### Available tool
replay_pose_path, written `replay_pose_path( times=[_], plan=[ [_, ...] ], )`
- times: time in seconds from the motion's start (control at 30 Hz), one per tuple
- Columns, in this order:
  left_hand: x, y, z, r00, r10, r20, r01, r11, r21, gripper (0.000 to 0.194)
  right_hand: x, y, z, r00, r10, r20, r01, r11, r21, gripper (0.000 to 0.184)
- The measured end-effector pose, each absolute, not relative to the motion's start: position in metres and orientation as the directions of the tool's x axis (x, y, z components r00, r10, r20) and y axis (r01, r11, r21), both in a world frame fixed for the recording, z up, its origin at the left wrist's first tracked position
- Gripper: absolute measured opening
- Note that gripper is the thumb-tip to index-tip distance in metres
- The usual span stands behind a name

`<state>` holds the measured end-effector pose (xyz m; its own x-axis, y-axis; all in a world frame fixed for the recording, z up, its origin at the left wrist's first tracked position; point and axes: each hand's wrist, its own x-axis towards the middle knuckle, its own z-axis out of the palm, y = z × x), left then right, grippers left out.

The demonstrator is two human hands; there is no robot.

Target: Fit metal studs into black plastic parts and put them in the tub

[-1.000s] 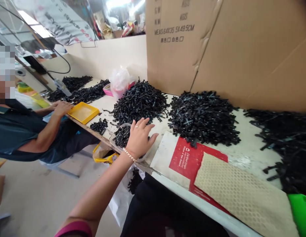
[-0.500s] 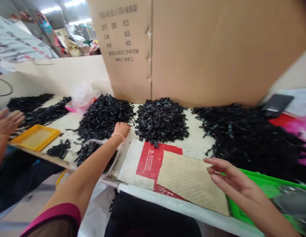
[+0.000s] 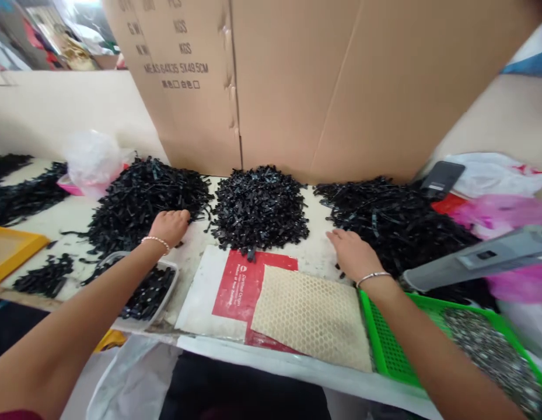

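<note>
My left hand (image 3: pixel 171 226), a beaded bracelet at its wrist, is curled at the right edge of a heap of black strips (image 3: pixel 135 195). Its fingertips are turned away, so whatever they hold is hidden. Below that forearm stands a clear plastic tub (image 3: pixel 177 274) with short black pieces in it. My right hand (image 3: pixel 353 254) reaches palm down beside the left edge of another heap of black strips (image 3: pixel 397 216), its fingers extended and slightly bent. Between my hands lies a mound of small black pieces (image 3: pixel 259 210).
A large cardboard box (image 3: pixel 288 87) stands behind the heaps. In front lie a red-and-white sheet (image 3: pixel 231 286) and a honeycomb-textured mat (image 3: pixel 312 315). To the right are a green basket (image 3: pixel 384 344) with small metal pieces, a grey long-bodied tool (image 3: pixel 476 259) and a phone (image 3: pixel 443 178).
The view has shifted right. My right hand has moved from above the mat and basket to the right heap. My left hand stays by the left heap. The other person's hand has left the view.
</note>
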<state>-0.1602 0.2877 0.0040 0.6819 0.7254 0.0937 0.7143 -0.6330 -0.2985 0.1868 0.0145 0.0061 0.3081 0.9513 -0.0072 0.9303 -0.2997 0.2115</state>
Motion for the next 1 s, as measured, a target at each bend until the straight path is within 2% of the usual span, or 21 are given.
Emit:
replay_pose_path(
  times=[0.1, 0.17, 0.23, 0.3, 0.37, 0.4, 0.43, 0.5, 0.57, 0.67, 0.8, 0.87, 0.93, 1.0],
  plan=[
    [-0.164, 0.286, 0.015, 0.613, 0.777, 0.144, 0.786, -0.582, -0.207, 0.026, 0.198, 0.035, 0.001, 0.296, 0.955, -0.029, 0.915, -0.275, 0.297, 0.041],
    [-0.165, 0.281, 0.024, 0.532, 0.822, 0.202, 0.845, -0.532, -0.06, 0.023, 0.207, 0.042, -0.004, 0.284, 0.958, -0.05, 0.917, -0.256, 0.306, 0.036],
    [-0.166, 0.27, 0.033, 0.43, 0.863, 0.265, 0.852, -0.485, 0.195, 0.019, 0.218, 0.046, -0.009, 0.268, 0.962, -0.044, 0.925, -0.244, 0.29, 0.034],
    [-0.165, 0.248, 0.044, 0.346, 0.895, 0.282, 0.715, -0.446, 0.538, 0.013, 0.228, 0.046, -0.012, 0.213, 0.977, -0.014, 0.949, -0.203, 0.243, 0.034],
    [-0.164, 0.216, 0.053, 0.288, 0.947, 0.14, 0.416, -0.255, 0.873, 0.008, 0.236, 0.044, -0.014, 0.124, 0.99, 0.063, 0.974, -0.133, 0.184, 0.03],
    [-0.163, 0.196, 0.056, 0.295, 0.955, -0.003, 0.231, -0.069, 0.97, 0.007, 0.237, 0.043, -0.014, 0.088, 0.988, 0.124, 0.982, -0.107, 0.155, 0.026],
    [-0.162, 0.176, 0.058, 0.36, 0.917, -0.171, 0.073, 0.155, 0.985, 0.007, 0.236, 0.042, -0.013, 0.065, 0.979, 0.194, 0.989, -0.089, 0.121, 0.023],
    [-0.16, 0.137, 0.055, 0.518, 0.748, -0.415, -0.097, 0.534, 0.84, 0.012, 0.228, 0.039, -0.008, 0.071, 0.937, 0.341, 0.996, -0.083, 0.021, 0.021],
    [-0.157, 0.102, 0.046, 0.591, 0.639, -0.492, -0.177, 0.698, 0.694, 0.017, 0.212, 0.031, 0.0, 0.125, 0.88, 0.458, 0.99, -0.082, -0.112, 0.029],
    [-0.149, 0.063, 0.029, 0.641, 0.592, -0.489, -0.256, 0.765, 0.591, 0.026, 0.174, 0.012, 0.01, 0.222, 0.825, 0.52, 0.948, -0.056, -0.315, 0.036],
    [-0.139, 0.035, 0.018, 0.694, 0.553, -0.46, -0.256, 0.788, 0.561, 0.026, 0.126, -0.013, 0.008, 0.388, 0.844, 0.371, 0.758, -0.062, -0.65, 0.042],
    [-0.136, 0.029, 0.018, 0.708, 0.539, -0.457, -0.23, 0.788, 0.571, 0.028, 0.116, -0.016, 0.001, 0.334, 0.893, 0.301, 0.755, -0.063, -0.653, 0.044],
    [-0.135, 0.025, 0.02, 0.701, 0.543, -0.461, -0.213, 0.777, 0.592, 0.031, 0.114, -0.013, -0.006, 0.271, 0.924, 0.269, 0.804, -0.064, -0.591, 0.047],
    [-0.134, 0.023, 0.021, 0.679, 0.565, -0.468, -0.206, 0.759, 0.618, 0.034, 0.113, -0.009, -0.007, 0.284, 0.924, 0.257, 0.806, -0.085, -0.586, 0.049]
  ],
)
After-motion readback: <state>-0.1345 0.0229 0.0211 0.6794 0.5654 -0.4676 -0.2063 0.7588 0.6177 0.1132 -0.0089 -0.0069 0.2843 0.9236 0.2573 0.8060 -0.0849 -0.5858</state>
